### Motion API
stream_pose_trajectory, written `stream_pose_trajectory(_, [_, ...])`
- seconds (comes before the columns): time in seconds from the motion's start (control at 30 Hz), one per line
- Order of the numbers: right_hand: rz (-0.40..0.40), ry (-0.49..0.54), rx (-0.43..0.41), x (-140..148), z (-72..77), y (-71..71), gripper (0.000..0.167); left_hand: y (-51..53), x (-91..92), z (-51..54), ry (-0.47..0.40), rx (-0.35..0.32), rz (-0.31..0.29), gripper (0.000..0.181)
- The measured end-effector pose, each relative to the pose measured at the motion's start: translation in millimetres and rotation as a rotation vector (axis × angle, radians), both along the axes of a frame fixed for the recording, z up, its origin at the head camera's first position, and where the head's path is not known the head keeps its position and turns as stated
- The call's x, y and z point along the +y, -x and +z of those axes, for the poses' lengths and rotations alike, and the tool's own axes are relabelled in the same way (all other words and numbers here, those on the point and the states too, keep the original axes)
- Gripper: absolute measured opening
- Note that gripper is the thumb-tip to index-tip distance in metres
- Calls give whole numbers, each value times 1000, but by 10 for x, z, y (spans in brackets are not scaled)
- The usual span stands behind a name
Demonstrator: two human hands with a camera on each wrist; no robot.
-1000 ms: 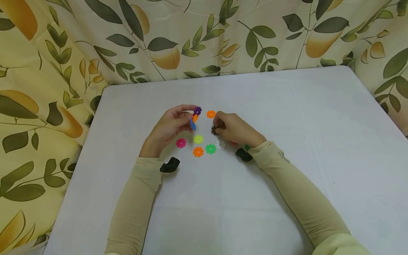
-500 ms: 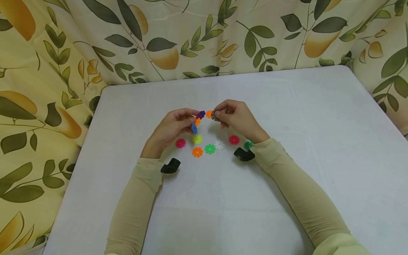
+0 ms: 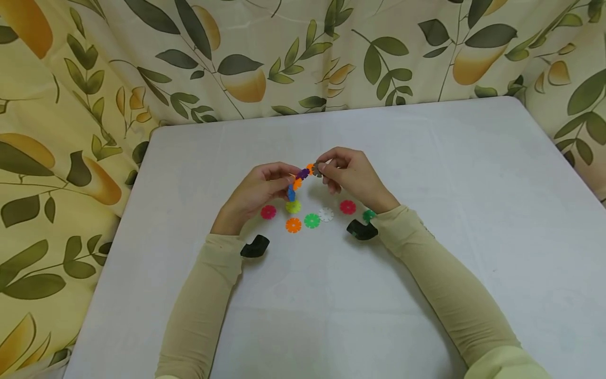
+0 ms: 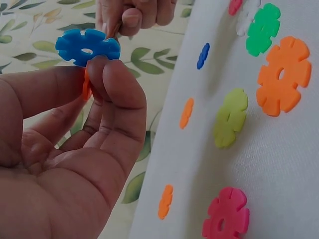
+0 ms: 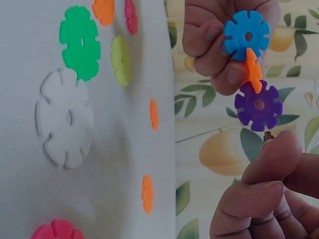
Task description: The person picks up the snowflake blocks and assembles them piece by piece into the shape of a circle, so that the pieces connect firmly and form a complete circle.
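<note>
A short chain of slotted discs, blue [image 3: 291,192], orange [image 3: 297,183] and purple [image 3: 303,174], is held by my left hand [image 3: 253,192], whose thumb and fingers pinch the orange one in the left wrist view. Between thumb and forefinger of my right hand [image 3: 357,176] is a grey-brown disc [image 3: 317,169]. In the right wrist view this brown disc [image 5: 268,136] stands edge-on at the lower rim of the purple disc [image 5: 259,105]; whether their slots are engaged, I cannot tell.
Below the hands lie loose discs: pink [image 3: 268,212], yellow [image 3: 293,207], orange [image 3: 293,225], green [image 3: 312,220], white [image 3: 326,214] and red [image 3: 347,207]. Another green disc [image 3: 369,216] is beside my right sleeve. Black curved pieces [image 3: 255,246] show near both wrists. A patterned curtain [image 3: 303,52] hangs behind the table [image 3: 303,342].
My right hand has moved up and away from the loose discs with the brown disc. My left hand has shifted slightly right, bringing the chain's purple end to the brown disc.
</note>
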State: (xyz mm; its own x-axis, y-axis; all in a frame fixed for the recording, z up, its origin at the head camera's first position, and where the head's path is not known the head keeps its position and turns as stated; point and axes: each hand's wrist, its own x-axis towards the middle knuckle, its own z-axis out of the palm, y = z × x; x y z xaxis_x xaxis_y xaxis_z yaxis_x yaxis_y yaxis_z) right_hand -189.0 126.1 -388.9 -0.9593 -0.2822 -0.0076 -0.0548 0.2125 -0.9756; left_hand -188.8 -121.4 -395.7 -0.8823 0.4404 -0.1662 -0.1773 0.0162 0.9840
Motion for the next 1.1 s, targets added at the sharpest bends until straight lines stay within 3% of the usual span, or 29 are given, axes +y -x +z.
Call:
stream_pose_trajectory(0.27, [18,-3,-16,-26,-14,-12,19,13,1,-5,63,9,-20,24])
stream_pose_trajectory(0.5, [33,-28,-22,-50,-14,-26,17,-5,23,-2,69,10,-12,23])
stream_pose_trajectory(0.77, [21,-25,-5,-38,-45,-15,17,-24,89,-32,-37,-107,-14,26])
stream_pose_trajectory(0.97, [19,-2,12,-34,-48,-10,17,-20,118,-29,-40,-117,46,29])
stream_pose_trajectory(1.1, [17,2,15,-38,-49,-10,17,-19,131,-28,-37,-128,31,33])
